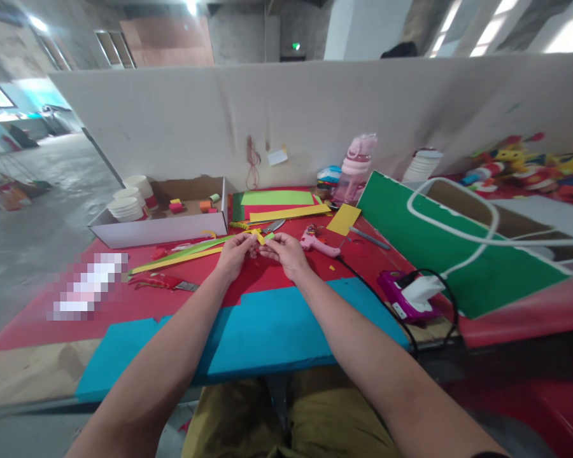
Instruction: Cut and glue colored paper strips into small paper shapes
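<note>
In the head view, my left hand (pixel 237 253) and my right hand (pixel 286 253) meet above the red table covering. Their fingers pinch small yellow and green paper strips (pixel 261 239) from both sides. The fingertips partly hide how the strips lie together. Just beyond my left hand is a pleated yellow-green paper piece (pixel 239 225), near a pair of scissors (pixel 273 226). A pink hot glue gun (pixel 319 242) lies to the right of my right hand. Long green and yellow strips (pixel 179 257) stretch out left of my left hand.
A white cardboard box (pixel 160 230) at the left holds paper cups (pixel 127 207) and small coloured rolls. Red-handled cutters (pixel 160 281) lie left, blue sheets (pixel 286 324) in front. At right are a purple power strip (pixel 405 299), a green board (pixel 424 254) and a pink bottle (pixel 356 166).
</note>
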